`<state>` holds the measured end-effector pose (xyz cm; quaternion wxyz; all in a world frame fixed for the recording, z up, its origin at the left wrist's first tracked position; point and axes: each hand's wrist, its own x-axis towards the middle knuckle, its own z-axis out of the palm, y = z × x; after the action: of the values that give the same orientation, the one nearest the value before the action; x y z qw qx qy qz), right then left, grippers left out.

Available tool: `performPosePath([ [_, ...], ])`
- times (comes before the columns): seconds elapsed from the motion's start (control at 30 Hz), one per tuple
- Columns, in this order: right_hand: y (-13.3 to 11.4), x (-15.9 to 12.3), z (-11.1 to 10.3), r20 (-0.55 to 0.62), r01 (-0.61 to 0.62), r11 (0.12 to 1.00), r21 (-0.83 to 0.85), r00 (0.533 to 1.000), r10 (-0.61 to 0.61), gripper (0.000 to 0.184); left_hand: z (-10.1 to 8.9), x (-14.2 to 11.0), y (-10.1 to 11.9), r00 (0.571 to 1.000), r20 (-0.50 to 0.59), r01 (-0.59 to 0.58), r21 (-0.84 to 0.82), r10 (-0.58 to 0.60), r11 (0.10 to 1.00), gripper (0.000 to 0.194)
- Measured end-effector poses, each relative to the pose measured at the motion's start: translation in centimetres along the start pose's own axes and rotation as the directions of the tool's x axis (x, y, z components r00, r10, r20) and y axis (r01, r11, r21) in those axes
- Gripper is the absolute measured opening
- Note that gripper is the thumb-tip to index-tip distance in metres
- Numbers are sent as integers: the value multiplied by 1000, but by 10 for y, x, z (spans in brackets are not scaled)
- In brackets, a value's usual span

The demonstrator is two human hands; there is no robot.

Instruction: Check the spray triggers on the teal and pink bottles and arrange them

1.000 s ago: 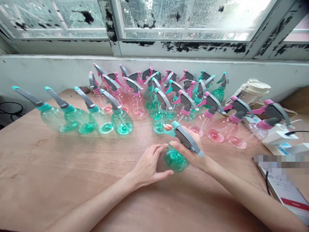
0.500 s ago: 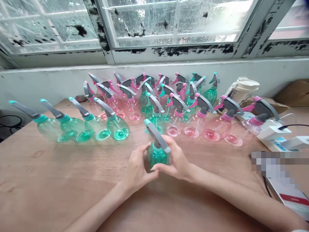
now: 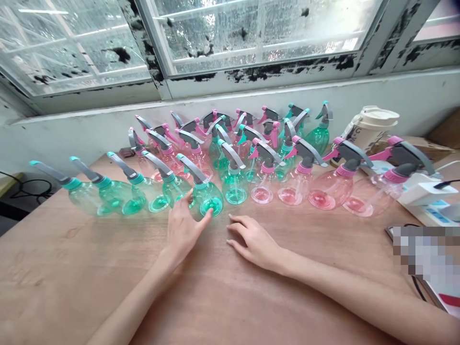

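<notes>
A clear green spray bottle (image 3: 210,194) with a grey and teal trigger head stands upright at the front of the row. My left hand (image 3: 185,225) holds its left side, thumb low on the front and fingertips along the flank. To the right, my right hand (image 3: 255,242) rests low over the table with loosely curved, parted fingers and nothing in them. Beyond its fingertips stands another green spray bottle (image 3: 236,189), not touched. A pink spray bottle (image 3: 263,191) comes right after that one.
Several green spray bottles (image 3: 122,196) line the left side of the wooden table (image 3: 72,268), and several pink ones (image 3: 330,189) the right. More crowd behind, near the windowed wall. A lidded paper cup (image 3: 373,124), white power strip (image 3: 419,191) and partly blurred box (image 3: 431,273) are at right.
The green spray bottle held in both hands has gone left and forward into the front row. My right hand has let go of it; my left hand stays on it.
</notes>
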<state>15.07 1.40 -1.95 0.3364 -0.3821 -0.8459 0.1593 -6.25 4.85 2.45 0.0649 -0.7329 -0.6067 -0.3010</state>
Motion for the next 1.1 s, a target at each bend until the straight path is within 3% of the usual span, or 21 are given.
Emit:
performPosePath([
  [0.23, 2, 0, 6, 39, 74, 996, -45, 997, -72, 28, -5, 11, 10, 998, -64, 12, 299, 8, 954, 58],
  [0.57, 1, 0, 5, 21, 99, 990, -102, 995, -97, 29, -8, 25, 11, 1000, 6, 3, 353, -5, 936, 50],
  [0.73, 2, 1, 3, 28, 117, 984, -131, 993, -114, 30, -15, 14, 23, 993, -119, 40, 244, -11, 969, 56],
  [0.8, 3, 1, 4, 30, 119, 983, -143, 993, -116, 31, -17, 12, 33, 985, -167, -10, 143, 34, 990, 52],
  [0.93, -1, -1, 9, 38, 114, 979, -170, 993, -109, 34, -7, 22, 60, 987, -105, -136, -128, 123, 982, 42],
  [1.03, -12, -3, 9, 69, 94, 970, -224, 994, -81, 36, 11, 38, 76, 995, -55, -95, -249, 83, 964, 47],
  [1.1, -23, -3, -2, 168, 79, 961, -266, 985, -34, 38, 24, 49, 82, 999, -36, -42, -252, 34, 967, 56],
])
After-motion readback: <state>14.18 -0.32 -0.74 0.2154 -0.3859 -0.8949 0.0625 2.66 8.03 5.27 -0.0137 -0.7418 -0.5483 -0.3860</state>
